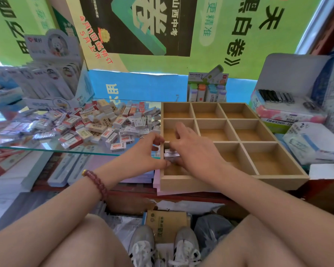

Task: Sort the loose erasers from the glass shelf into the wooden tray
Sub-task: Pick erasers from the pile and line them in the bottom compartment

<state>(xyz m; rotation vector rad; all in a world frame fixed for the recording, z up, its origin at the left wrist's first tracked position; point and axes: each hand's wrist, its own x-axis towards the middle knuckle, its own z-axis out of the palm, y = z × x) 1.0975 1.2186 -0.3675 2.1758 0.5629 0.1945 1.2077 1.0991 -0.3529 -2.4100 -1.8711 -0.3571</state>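
A heap of loose wrapped erasers (96, 124) lies on the glass shelf (46, 150) at left. The wooden tray (262, 139), divided into nine compartments, stands to its right. Both hands meet over the tray's near-left compartment. My left hand (145, 151) and my right hand (191, 149) pinch a small stack of wrapped erasers (171, 154) between their fingertips, at the compartment's left wall. The right hand hides most of that compartment's floor. The other compartments show bare wood.
Display boxes of stationery (52, 78) stand behind the heap. Correction-tape packs (206, 89) sit behind the tray, white boxes (308, 143) to its right. Flat packs (69, 166) lie under the glass. A cardboard box (166, 224) rests by my shoes.
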